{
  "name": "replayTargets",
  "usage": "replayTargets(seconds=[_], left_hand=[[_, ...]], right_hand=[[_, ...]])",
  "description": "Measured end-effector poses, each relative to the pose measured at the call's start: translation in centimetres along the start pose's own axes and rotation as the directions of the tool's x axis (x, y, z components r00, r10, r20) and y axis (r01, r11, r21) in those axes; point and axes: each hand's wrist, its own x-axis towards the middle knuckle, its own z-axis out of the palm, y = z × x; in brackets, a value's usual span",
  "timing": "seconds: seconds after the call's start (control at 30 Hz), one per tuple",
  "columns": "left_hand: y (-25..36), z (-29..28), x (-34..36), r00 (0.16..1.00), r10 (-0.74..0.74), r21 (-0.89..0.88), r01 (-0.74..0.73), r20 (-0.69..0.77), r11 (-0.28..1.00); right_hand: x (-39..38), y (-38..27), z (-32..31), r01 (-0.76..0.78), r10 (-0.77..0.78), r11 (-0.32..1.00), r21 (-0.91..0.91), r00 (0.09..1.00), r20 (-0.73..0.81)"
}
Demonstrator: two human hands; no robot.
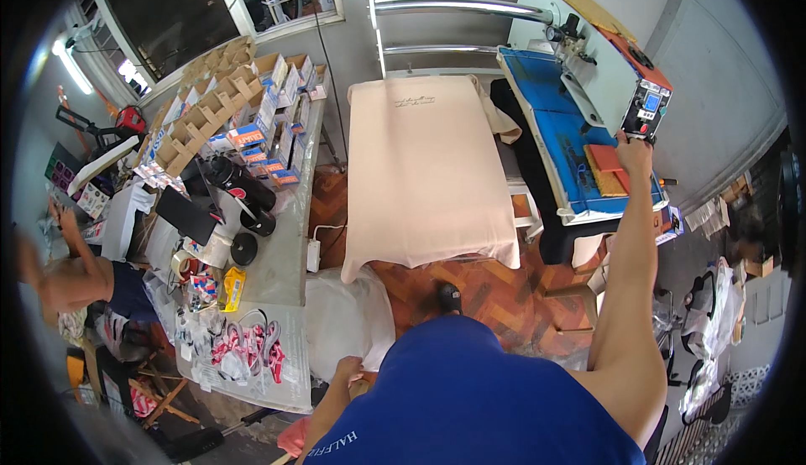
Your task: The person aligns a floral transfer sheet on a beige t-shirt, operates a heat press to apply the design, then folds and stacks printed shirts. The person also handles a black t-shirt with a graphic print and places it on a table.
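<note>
My right hand (635, 154) reaches far forward, its fingers closed at the lower front edge of the control box (648, 106) on a heat press (579, 58). What exactly the fingers grip there is mostly hidden. Below the press head lies a blue platen (550, 117) with an orange-red pad (606, 167) on it. Left of that, a beige garment (428, 175) is spread flat over another platen, with small dark lettering near its far end. My left hand (348, 370) hangs low beside my body with its fingers curled; whatever they hold is too small to make out.
A table (290, 284) on the left bears open cartons (218, 121), a black bottle (239, 184), a yellow packet (233, 289) and pink-and-white straps (252, 347). Another person (71, 272) is at its far left. Translucent plastic sheeting (348, 314) hangs between table and garment. Chrome rails (462, 7) run behind.
</note>
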Motion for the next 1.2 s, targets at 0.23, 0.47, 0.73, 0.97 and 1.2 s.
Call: replayTargets(seconds=[0.23,0.47,0.73,0.97,1.2], left_hand=[[0.0,1.7,0.9,0.988,0.151,0.244,-0.137,-0.038,0.96],[9.8,5.8,3.4,0.997,-0.038,-0.372,0.01,-0.067,0.928],[9.1,6.0,1.3,0.981,-0.095,-0.606,-0.028,-0.171,0.795],[1.3,9.9,-4.9,0.929,-0.36,-0.724,0.304,0.081,0.62],[6.0,16.4,-9.6,0.908,-0.418,-0.932,0.178,0.033,0.315]], right_hand=[[-8.7,-10.7,0.8,0.323,-0.282,0.937,0.135,0.924,-0.257],[-14.8,-18.3,-2.1,0.464,-0.289,0.86,0.211,0.785,-0.548],[-17.6,-26.3,-2.9,0.654,-0.462,0.645,0.395,0.745,-0.481],[-21.1,-31.3,-2.4,0.586,-0.436,0.618,0.524,0.81,-0.393],[-15.5,-19.2,2.4,0.606,-0.48,0.334,0.722,0.769,-0.423]])
